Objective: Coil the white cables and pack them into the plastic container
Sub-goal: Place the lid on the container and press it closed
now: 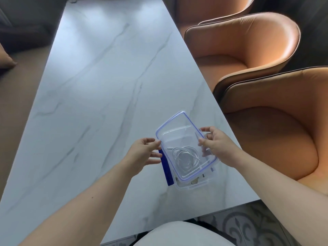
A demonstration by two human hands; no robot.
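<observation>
Clear plastic, blue-rimmed: the lid (179, 132) is pinched at its long edges by the left hand (142, 153) and right hand (217, 144), held tilted over the plastic container (195, 183) near the marble table's (88, 103) edge; white cables (185, 158) lie coiled inside. Level the lid, seat corners squarely, then press the blue clip (166, 167)

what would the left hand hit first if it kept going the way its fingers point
Most likely the lid: the left hand points right, fingertips already at the lid's left edge above the container. Whether they touch is unclear.
</observation>
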